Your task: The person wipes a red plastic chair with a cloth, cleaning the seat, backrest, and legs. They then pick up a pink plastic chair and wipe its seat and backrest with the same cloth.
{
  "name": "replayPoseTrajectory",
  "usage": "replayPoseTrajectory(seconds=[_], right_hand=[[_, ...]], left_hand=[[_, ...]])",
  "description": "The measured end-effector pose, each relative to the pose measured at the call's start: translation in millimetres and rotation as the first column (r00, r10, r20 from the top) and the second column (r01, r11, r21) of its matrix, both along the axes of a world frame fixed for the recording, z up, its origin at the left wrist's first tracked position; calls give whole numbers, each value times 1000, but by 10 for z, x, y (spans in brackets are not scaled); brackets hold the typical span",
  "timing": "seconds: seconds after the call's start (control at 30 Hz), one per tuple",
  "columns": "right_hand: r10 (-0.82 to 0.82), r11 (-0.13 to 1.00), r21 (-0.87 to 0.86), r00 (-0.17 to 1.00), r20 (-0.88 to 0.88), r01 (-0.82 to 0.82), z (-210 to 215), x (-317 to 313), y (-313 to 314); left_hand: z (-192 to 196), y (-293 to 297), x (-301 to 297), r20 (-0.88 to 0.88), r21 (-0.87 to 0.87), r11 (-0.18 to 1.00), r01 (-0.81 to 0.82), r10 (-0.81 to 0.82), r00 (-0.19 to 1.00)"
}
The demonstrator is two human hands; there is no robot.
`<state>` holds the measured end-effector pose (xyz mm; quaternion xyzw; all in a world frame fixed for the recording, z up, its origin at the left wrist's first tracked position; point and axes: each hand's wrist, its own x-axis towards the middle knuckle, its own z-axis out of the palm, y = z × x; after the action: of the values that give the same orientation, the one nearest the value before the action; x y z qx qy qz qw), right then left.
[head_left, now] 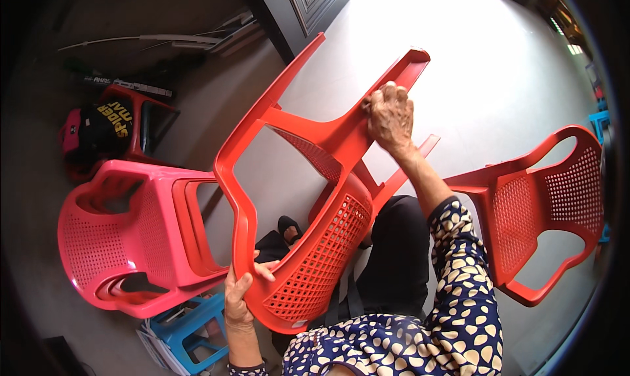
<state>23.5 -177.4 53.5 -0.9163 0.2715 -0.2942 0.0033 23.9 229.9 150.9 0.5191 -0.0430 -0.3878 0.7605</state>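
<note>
I hold a red plastic chair (308, 179) tipped over in front of me, its legs pointing away and its perforated backrest toward my lap. My left hand (239, 294) grips the lower edge of the backrest near the armrest. My right hand (390, 116) is closed around one of the chair's legs, high up. My legs in dark trousers and one dark shoe show beneath the chair.
A stack of pink plastic chairs (125, 238) lies at my left. Another red chair (545, 212) stands at my right. A blue plastic stool (190, 323) sits near my left elbow. A small red chair with dark clothing (105, 130) stands further left. A dark door (302, 8) is ahead.
</note>
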Motion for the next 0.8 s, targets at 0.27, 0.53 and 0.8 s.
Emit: replayPoseTrajectory(seconds=[0.27,0.53,0.8], right_hand=[[462,868,140,878,124,-477,18,-222,1097],[354,915,131,915,193,-381,244,-105,794],[423,899,194,892,-159,-392,166,449,739]], left_hand=[[-75,91,-49,26,13,1000,4,-5,1000],[-14,10,-138,119,92,993,75,-86,989],[63,-65,-195,104,168,982,87,-105,989]])
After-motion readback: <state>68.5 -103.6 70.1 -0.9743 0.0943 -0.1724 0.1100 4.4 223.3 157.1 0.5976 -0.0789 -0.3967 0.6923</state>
